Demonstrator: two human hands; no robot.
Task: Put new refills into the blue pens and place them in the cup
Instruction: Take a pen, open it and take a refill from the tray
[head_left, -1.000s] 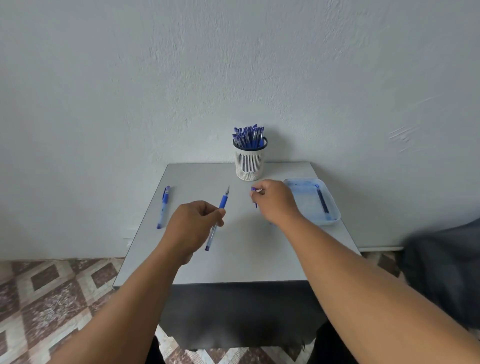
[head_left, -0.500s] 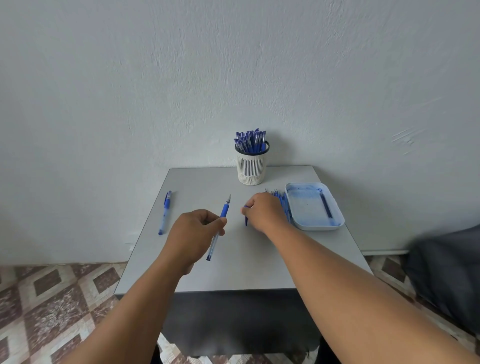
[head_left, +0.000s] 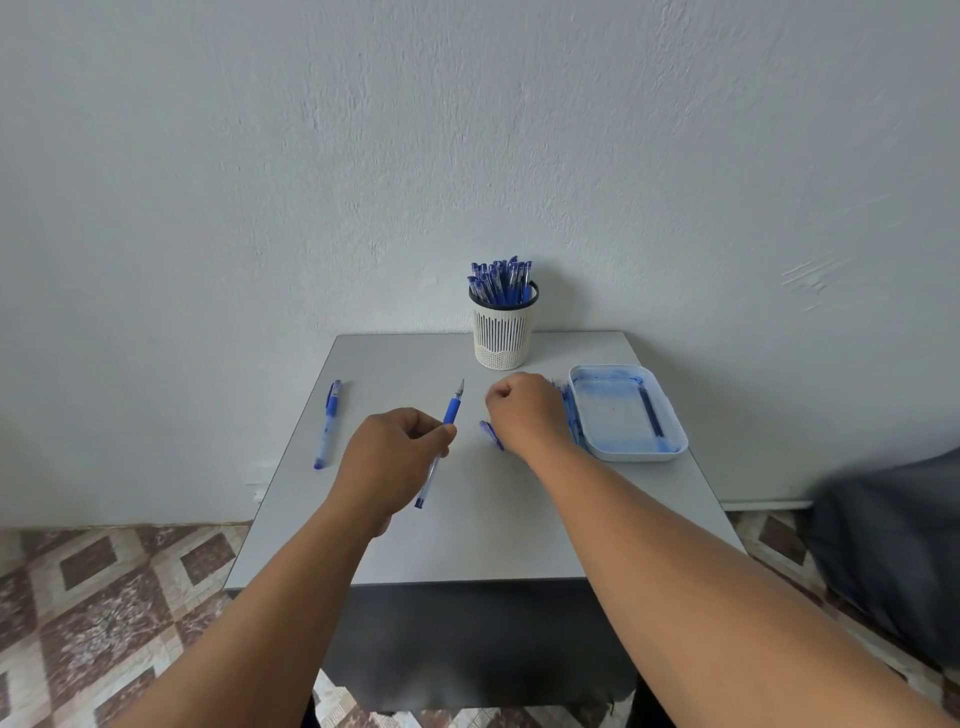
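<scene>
Head view: cup (head_left: 502, 335) nearly full; left hand (head_left: 390, 460) grips a pen (head_left: 441, 441), right hand (head_left: 524, 413) closes on a cap (head_left: 491, 434); one pen (head_left: 327, 424) lies left of the cup.

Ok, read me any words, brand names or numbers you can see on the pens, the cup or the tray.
None can be read.
Pen in the left hand: any print is too small.
Pen lying at the left: too small.
Pen cup: slots only.
Tray: blue stains only.

On the flat grey worktop (head_left: 467, 545), the white slotted cup (head_left: 502, 338) full of blue pens (head_left: 501, 280) stands at the back. The shallow white plastic tray (head_left: 675, 441) lies right — one blue capped pen (head_left: 327, 423) lies far left.
</scene>
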